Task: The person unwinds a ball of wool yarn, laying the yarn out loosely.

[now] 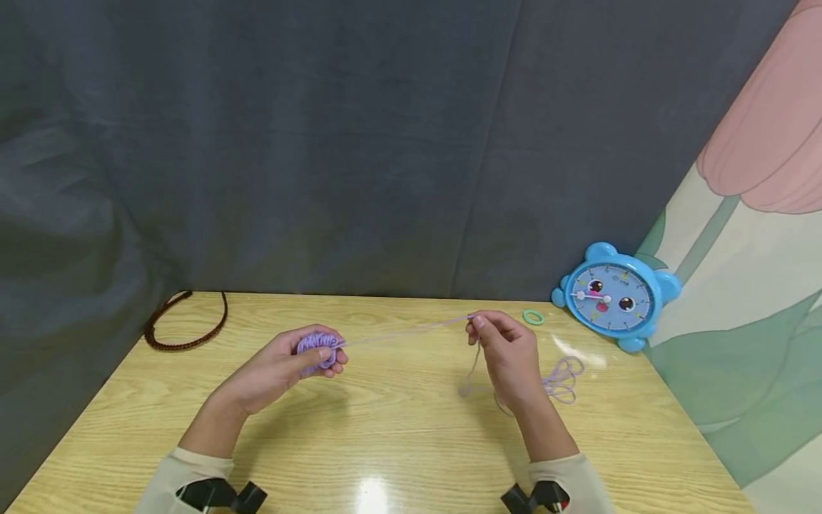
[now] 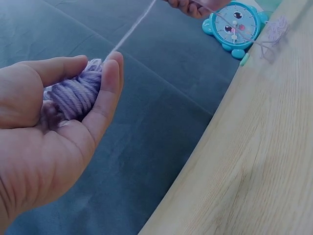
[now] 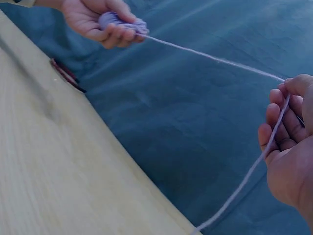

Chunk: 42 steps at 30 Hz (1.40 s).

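Note:
A small wound ball of purple yarn (image 1: pixel 313 351) sits in my left hand (image 1: pixel 276 371), held between the thumb and curled fingers above the table. From it a single strand (image 1: pixel 404 332) runs taut across to my right hand (image 1: pixel 514 357), whose thumb and index finger pinch it. Beyond that pinch the strand hangs slack, down past the palm in the right wrist view, toward the table. A loose heap of looped purple yarn (image 1: pixel 565 378) lies on the table behind the right wrist, partly hidden by it.
A blue animal-shaped toy clock (image 1: pixel 610 296) leans at the back right corner. Near it lies a small green ring (image 1: pixel 533 317). A dark brown braided cord (image 1: pixel 186 345) rests at the back left of the wooden table (image 1: pixel 385 435). A dark curtain (image 1: pixel 334 157) hangs behind.

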{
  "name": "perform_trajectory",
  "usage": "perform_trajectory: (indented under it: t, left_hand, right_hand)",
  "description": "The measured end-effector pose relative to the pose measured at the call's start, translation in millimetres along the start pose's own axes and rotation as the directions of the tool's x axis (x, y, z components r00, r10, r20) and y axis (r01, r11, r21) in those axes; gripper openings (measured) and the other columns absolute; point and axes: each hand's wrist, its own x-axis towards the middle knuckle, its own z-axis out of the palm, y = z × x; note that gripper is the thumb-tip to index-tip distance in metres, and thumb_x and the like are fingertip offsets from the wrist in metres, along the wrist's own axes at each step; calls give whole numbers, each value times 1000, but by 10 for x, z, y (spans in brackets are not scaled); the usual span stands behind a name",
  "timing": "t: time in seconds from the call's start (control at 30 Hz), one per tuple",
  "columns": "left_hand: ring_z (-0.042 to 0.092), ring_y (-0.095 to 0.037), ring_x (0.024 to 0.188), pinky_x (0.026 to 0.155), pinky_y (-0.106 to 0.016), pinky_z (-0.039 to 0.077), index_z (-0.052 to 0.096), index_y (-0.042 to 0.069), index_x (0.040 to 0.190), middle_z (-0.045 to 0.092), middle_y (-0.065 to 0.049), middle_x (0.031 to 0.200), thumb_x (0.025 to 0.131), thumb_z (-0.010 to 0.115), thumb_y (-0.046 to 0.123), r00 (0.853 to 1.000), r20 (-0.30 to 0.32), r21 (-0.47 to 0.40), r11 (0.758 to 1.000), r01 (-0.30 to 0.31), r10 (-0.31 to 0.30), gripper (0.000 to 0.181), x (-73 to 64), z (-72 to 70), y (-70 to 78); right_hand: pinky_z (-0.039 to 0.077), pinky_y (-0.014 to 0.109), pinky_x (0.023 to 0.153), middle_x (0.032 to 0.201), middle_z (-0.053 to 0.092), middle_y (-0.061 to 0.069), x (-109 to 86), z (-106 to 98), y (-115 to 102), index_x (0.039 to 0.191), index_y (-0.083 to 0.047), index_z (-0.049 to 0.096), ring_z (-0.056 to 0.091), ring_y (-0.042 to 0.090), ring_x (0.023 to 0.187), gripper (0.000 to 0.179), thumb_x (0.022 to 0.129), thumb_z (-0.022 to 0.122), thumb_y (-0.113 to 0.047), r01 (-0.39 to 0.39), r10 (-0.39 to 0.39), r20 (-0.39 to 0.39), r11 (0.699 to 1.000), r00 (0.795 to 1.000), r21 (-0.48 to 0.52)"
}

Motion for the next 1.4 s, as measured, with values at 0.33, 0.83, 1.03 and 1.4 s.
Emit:
perform_trajectory:
  t: [0.33, 0.83, 1.03, 1.4]
  left_hand:
    - [71, -13, 104, 96, -28, 59, 53, -3, 131, 70, -6, 115, 109, 53, 15, 1000, -5, -1, 1000, 0, 0, 28, 16, -1, -12]
    - [70, -13, 103, 94, -30, 59, 51, -8, 133, 68, -8, 115, 109, 54, 17, 1000, -10, 15, 1000, 12, -11, 34, 14, -2, -12]
    - [70, -12, 101, 93, -30, 60, 52, -6, 133, 68, -8, 114, 108, 55, 16, 999, -26, 18, 1000, 19, -19, 33, 11, 5, 4]
    - [70, -13, 102, 93, -31, 60, 52, -6, 134, 66, -10, 116, 107, 57, 19, 996, -81, 51, 998, 24, -20, 37, -5, -25, 1]
  right_hand:
    - [55, 21, 72, 86, 73, 2, -3, -206, -110, 94, -5, 75, 65, 11, 76, 20, 102, 59, 4, 45, -43, -34, 997, 999, 57]
    - [55, 21, 71, 85, 73, 2, -39, -462, -196, 94, -3, 75, 65, 11, 75, 22, 102, 57, 5, 57, -53, -92, 997, 994, 49]
    - [55, 22, 70, 85, 73, 4, -17, -497, -188, 95, -1, 75, 65, 12, 76, 23, 102, 55, 8, 96, -90, -71, 992, 993, 83]
    - [56, 22, 72, 87, 73, 5, -10, -589, -256, 95, 0, 75, 65, 14, 77, 22, 102, 54, 7, 113, -103, -96, 989, 990, 101]
